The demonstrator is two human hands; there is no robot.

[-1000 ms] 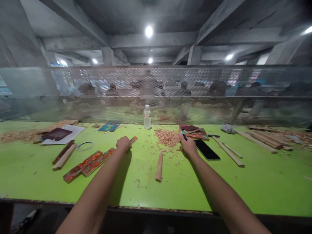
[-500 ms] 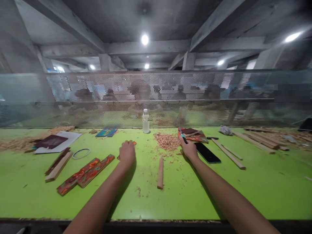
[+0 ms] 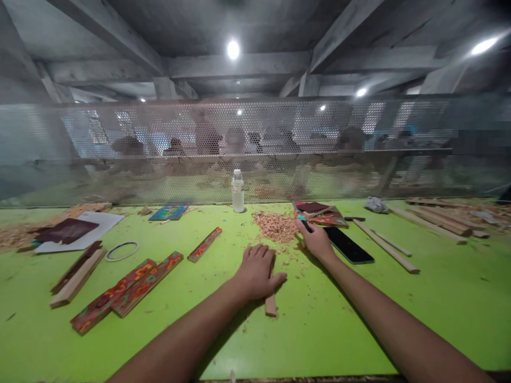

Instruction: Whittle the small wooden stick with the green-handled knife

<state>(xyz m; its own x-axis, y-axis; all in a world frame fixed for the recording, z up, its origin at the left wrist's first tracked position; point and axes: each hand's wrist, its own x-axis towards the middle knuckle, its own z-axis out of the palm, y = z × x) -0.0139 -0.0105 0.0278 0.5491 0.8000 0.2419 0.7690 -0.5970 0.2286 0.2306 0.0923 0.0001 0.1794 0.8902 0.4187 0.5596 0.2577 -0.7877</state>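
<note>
While the left hand (image 3: 259,271) lies palm-down over the plain wooden stick (image 3: 271,304) — long axis running near to far — the right hand (image 3: 317,240), farther right, grips a green-handled knife (image 3: 302,221) beside the shavings (image 3: 276,226).

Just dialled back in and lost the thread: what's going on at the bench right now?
A person is working at a green bench. The left hand rests on a plain wooden stick, fingers closing over its far end. The right hand grips a teal-handled knife beside a pile of wood shavings. A short painted strip lies apart to the left, with no hand on it.
</note>
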